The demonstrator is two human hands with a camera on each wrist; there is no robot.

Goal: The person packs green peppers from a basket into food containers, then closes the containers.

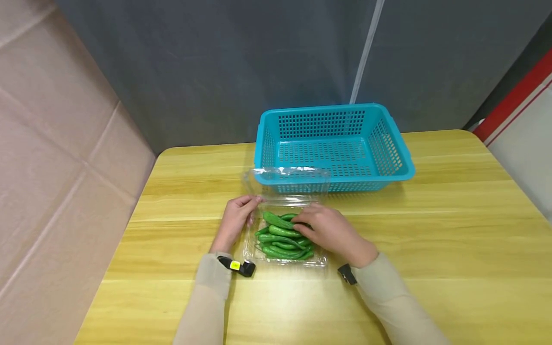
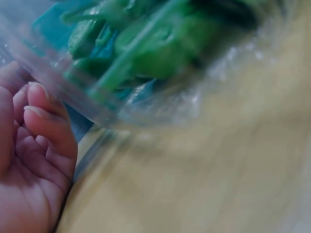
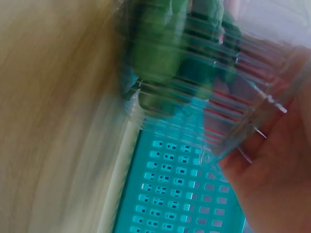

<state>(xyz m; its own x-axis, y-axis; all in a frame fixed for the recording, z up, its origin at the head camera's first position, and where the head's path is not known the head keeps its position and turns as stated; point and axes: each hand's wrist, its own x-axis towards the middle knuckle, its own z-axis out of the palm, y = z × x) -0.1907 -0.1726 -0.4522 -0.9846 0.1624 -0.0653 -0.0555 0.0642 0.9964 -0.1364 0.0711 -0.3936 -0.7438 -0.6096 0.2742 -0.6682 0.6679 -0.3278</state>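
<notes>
A clear plastic clamshell box (image 1: 284,261) lies with its lid raised at the back, holding several green chili peppers (image 1: 282,239). My left hand (image 1: 235,215) is at the box's back left corner, pinching its edge between thumb and curled fingers. In the left wrist view, those fingers (image 2: 48,121) show beside the clear side wall. Over the right part of the box, my right hand (image 1: 329,230) has its fingertips bent down onto the peppers and pinches the end of the topmost pepper (image 1: 277,220). The right wrist view shows that hand behind the ribbed clear wall.
A blue perforated plastic basket (image 1: 332,184) stands behind the box, and the raised lid (image 1: 286,184) overlaps its front rim. Both are on a wooden table (image 1: 181,191). A dark grey panel (image 1: 241,72) rises at the back, with a tiled wall (image 1: 56,167) on the left.
</notes>
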